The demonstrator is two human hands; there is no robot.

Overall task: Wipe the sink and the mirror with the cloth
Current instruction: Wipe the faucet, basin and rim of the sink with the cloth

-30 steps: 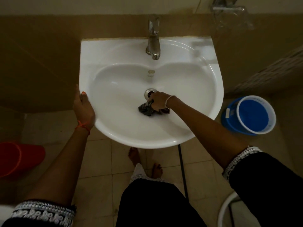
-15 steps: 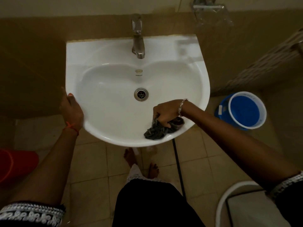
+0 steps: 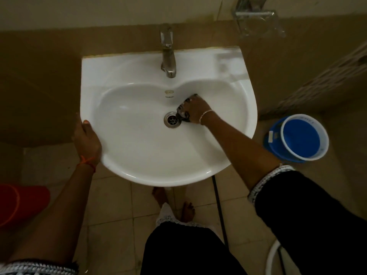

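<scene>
A white wall-mounted sink (image 3: 139,155) fills the middle of the view, with a steel tap (image 3: 168,56) at its back and a round metal drain (image 3: 172,120) in the bowl. My right hand (image 3: 196,108) presses a dark patterned cloth (image 3: 183,113) against the bowl just right of the drain. My left hand (image 3: 86,139) grips the sink's left rim, thumb on top. No mirror is in view.
A blue bucket (image 3: 297,137) stands on the floor to the right of the sink. A red bucket (image 3: 21,203) sits at the left edge. A clear soap holder (image 3: 258,18) hangs on the wall at upper right. My bare feet (image 3: 176,203) are under the sink on beige tiles.
My right hand swept the cloth from beside the drain to the bowl's front right rim and back up to the drain's right side. My left hand stayed on the left rim.
</scene>
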